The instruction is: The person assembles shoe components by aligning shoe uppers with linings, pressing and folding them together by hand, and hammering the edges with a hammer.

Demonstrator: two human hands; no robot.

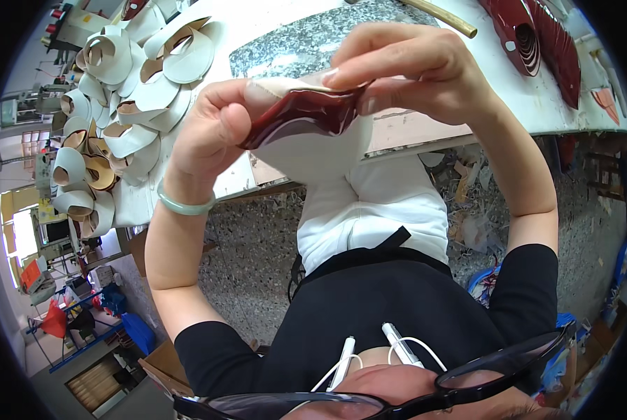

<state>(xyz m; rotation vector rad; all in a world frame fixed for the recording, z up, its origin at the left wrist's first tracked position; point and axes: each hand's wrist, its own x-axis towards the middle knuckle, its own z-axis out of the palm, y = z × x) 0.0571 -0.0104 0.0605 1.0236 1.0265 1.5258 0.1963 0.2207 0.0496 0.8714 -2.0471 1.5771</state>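
Between my two hands, above the near edge of the table, is a glossy dark red shoe upper [303, 112] with a pale lining. It is bent into a curve, and its whitish lower part hangs toward my lap. My left hand [212, 129], with a pale green bangle at the wrist, is closed on its left end, the thumb bent over the edge. My right hand [415, 70] pinches the right end between thumb and fingers. Part of the upper is hidden behind my fingers.
White shoe uppers [128, 129] lie heaped along the left of the white table [397, 133]. Behind my hands is a speckled grey stone slab [278, 49], with a wooden handle [443, 17] beyond it. Stacked dark red uppers [555, 52] lie at the far right.
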